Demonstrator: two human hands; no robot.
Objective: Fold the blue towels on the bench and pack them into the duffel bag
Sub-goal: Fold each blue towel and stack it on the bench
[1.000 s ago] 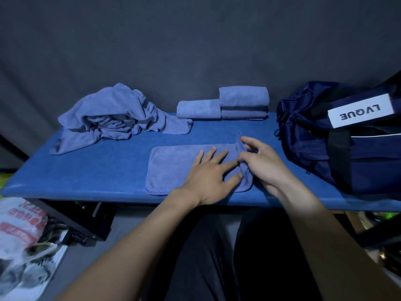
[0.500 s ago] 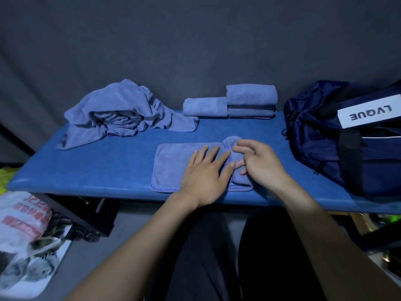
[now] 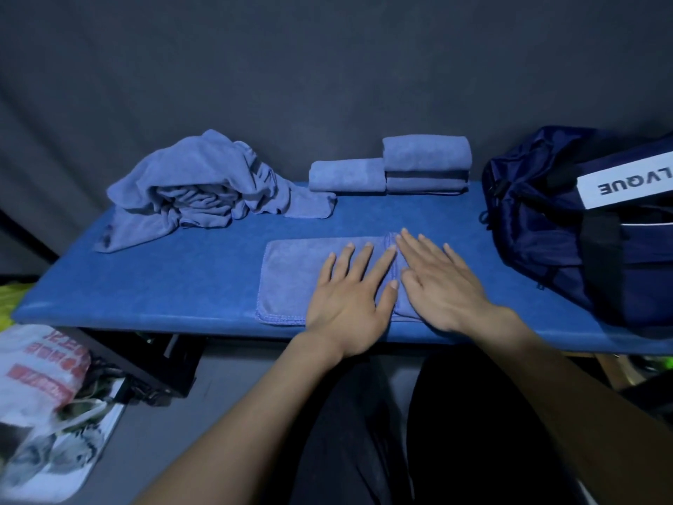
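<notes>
Both hands flat on towel (image 3: 291, 275) on bench (image 3: 182, 278): left (image 3: 349, 304), right (image 3: 442, 286); duffel bag (image 3: 582, 227) right.

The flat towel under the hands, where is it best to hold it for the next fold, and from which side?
Probably the free left edge of the flat towel, pinched at its near and far corners from the left. That end lies flat and uncovered, while the left hand and right hand press the right part.

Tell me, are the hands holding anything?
Nothing is held. The left hand and right hand press flat on the half-folded blue cloth towel.
</notes>
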